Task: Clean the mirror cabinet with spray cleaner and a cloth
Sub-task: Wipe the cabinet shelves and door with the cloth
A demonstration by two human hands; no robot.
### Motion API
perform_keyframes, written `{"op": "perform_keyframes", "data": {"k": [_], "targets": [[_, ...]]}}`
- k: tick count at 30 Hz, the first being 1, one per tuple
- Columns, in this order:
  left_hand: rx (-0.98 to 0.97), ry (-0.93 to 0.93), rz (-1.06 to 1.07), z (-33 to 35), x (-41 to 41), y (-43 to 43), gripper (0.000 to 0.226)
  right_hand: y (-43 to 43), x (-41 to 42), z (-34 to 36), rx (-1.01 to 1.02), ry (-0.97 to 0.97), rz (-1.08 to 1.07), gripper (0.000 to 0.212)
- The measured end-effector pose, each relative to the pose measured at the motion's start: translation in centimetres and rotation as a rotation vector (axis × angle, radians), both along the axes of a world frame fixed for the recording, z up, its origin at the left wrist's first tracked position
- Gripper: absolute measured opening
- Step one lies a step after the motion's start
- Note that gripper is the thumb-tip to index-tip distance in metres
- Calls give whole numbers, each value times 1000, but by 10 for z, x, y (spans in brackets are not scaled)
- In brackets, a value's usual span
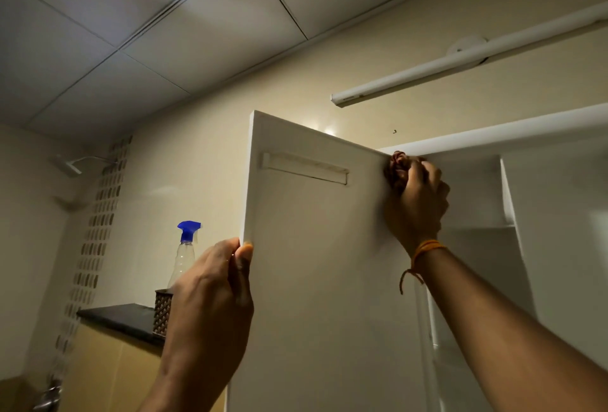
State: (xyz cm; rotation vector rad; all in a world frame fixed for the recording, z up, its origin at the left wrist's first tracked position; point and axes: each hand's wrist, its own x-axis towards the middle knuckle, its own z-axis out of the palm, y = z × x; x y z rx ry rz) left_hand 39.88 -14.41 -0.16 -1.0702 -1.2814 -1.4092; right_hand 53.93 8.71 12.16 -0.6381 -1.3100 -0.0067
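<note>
Wiping seemed midway. The left hand [210,286] pinched the free edge of the open cabinet door [322,247]; the right hand [416,201], grip curled round the cloth [396,168], pressed the door's upper hinge corner. The spray bottle [186,253] stood left of the door, whose mirror face was hidden.

place: home bathroom | evidence: shower head [67,165] at left, mosaic strip [98,230] beside it, white cabinet [493,142] under tube light [460,63], spray bottle [186,253] on dark ledge [121,318], panelled ceiling [164,33]
</note>
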Motion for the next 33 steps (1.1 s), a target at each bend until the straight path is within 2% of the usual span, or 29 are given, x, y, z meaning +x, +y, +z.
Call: {"op": "perform_keyframes", "data": {"k": [5, 7, 9, 11, 13, 16, 20, 23, 26, 28, 30, 33], "targets": [[-4, -13, -5, 0, 0, 2, 34, -12, -4, 18, -64, 83, 151, 33], [-23, -30, -16, -1, 1, 1, 26, -29, -12, 20, -19, 107, 230, 33], [-51, -49, -42, 0, 2, 1, 27, -56, -18, 20, 103, 94, 390, 37], [-56, -58, -64, 0, 1, 0, 30, -81, -21, 17, 266, -25, 505, 50], [-52, -67, -69, 1, 2, -1, 24, -98, -21, 17, 395, -190, 509, 63], [-36, -61, -61, 1, 5, -3, 11, -117, -20, 27, 488, -405, 564, 64], [-59, -62, -60, 2, 2, -5, 16, -119, -22, 37, 582, -522, 512, 64], [-88, -55, -74, 2, -1, -6, 19, -87, -12, 29, 514, -412, 390, 67], [-56, -36, -73, 1, -1, -3, 20, -49, 6, 16, 303, -269, 301, 61], [-35, -25, -56, 1, 0, -1, 22, -37, 12, 12, 188, -245, 269, 59], [-39, -29, -56, 1, 0, -1, 22, -42, 9, 15, 173, -238, 290, 54], [-49, -27, -56, 0, -1, -1, 21, -70, -5, 25, 270, -276, 344, 52]]}}
